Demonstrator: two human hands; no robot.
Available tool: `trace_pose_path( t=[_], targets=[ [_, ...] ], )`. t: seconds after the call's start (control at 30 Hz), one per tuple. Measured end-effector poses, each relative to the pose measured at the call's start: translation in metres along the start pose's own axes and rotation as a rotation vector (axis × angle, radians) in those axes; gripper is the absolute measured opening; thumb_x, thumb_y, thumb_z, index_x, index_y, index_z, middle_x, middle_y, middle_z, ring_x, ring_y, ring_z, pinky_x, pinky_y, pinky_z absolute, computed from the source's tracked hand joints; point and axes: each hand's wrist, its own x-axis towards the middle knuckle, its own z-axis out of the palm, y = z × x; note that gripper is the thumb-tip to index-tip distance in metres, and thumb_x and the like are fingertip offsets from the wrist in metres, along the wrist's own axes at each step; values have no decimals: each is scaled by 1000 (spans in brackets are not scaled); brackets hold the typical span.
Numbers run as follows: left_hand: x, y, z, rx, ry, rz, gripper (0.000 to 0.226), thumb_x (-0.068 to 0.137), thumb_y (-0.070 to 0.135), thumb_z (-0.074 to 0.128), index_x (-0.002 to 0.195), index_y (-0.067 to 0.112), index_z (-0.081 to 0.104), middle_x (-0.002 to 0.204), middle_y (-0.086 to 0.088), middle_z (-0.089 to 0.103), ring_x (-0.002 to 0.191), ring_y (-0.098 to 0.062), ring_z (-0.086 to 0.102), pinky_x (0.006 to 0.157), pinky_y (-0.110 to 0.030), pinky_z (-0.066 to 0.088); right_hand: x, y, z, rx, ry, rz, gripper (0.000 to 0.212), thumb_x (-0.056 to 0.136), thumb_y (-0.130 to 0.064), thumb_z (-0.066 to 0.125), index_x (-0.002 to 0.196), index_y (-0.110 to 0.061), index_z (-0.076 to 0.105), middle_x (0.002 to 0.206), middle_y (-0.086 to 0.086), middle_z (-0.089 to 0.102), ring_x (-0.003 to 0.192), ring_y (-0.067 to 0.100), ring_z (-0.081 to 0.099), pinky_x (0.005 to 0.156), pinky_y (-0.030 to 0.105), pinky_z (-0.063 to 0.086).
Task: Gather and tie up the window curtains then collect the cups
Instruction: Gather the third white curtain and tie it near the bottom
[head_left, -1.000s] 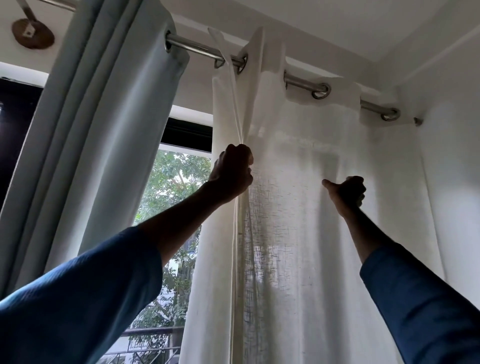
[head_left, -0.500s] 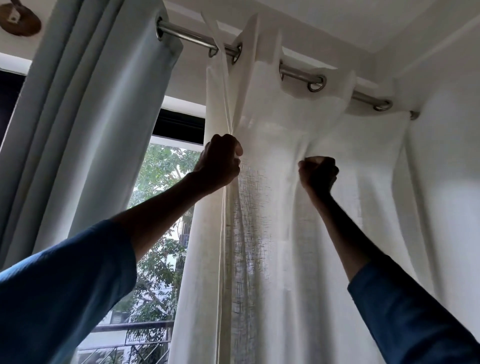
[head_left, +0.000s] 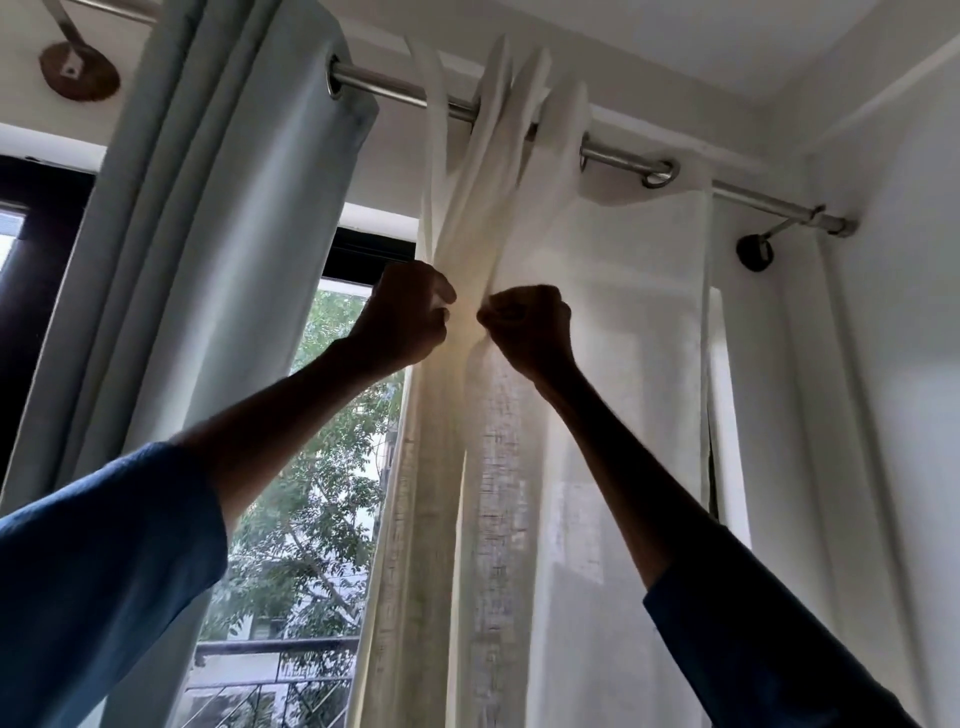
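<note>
Against a bright window, a sheer white linen curtain (head_left: 597, 415) is hanging from a long silver metal rod (head_left: 618, 150), its upper folds bunching together near the middle of the rod while its right part is hanging flat. To its left, a heavier pale blue-grey fabric curtain (head_left: 218, 234) is hanging in deep folds from the same rod. Between the two curtains, green trees (head_left: 306, 493) and a dark balcony railing (head_left: 275, 675) are showing through the glass. Two arms in dark blue sleeves (head_left: 98, 582) are reaching upward. The left hand (head_left: 402, 317) is curling closed around the sheer curtain's left edge. The right hand (head_left: 530, 325) is closing into a fist on the gathered fabric just beside it, the two hands nearly touching. No cups are showing in this view.
</note>
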Motion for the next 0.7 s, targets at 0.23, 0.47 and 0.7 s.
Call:
trace_pose_path(
  t=[0.23, 0.47, 0.7],
  targets=[
    [-4, 27, 0, -41, -134, 47, 37, 85, -1, 61, 121, 2, 67, 108, -19, 71, 101, -30, 67, 82, -14, 41, -15, 41, -30, -112, 192, 95, 23, 81, -14, 64, 69, 6, 64, 65, 20, 66, 63, 32, 63, 63, 37, 53],
    [-3, 27, -5, -96, -226, 123, 63, 85, -3, 58, 143, 21, 51, 64, -15, 61, 49, -22, 53, 49, -20, 50, -24, 40, -18, -39, 239, 106, 10, 77, -14, 63, 67, -11, 65, 57, 1, 62, 57, 12, 57, 66, 25, 49],
    [1, 15, -11, -76, -281, 192, 82, 81, -4, 58, 148, 38, 38, 83, -25, 69, 68, -35, 67, 60, -43, 59, -28, 5, 17, 3, 197, -105, 21, 88, -23, 63, 74, -13, 75, 71, 4, 73, 62, 14, 68, 58, 14, 47]
  ],
)
